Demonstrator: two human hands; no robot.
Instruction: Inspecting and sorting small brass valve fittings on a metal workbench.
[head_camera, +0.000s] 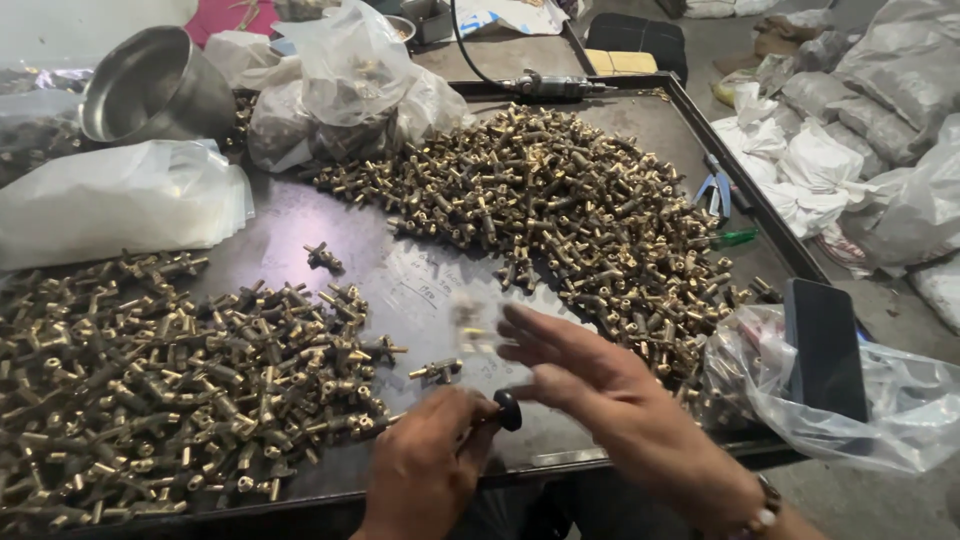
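A black knob (507, 410) is pinched at the fingertips of the left hand (425, 470), which is curled nearly closed low at the front edge of the tray (690, 110); the shaft under the knob is covered by the fingers, so the tool's kind cannot be told. The right hand (600, 390) is spread open and flat, fingers extended to the left, with nothing seen in its grasp; it is blurred, and a pale smear at its fingertips cannot be made out. A single brass fitting (436, 371) lies just beyond the left hand, between the left heap (150, 380) and the far heap (570, 210). Such a fitting is judged small, rigid and fairly heavy for its size, unlikely to be damaged, and best taken across its body rather than by a thin stem. The left heap is cut off by the picture's edge, and the bags' (340, 80) contents are largely veiled.
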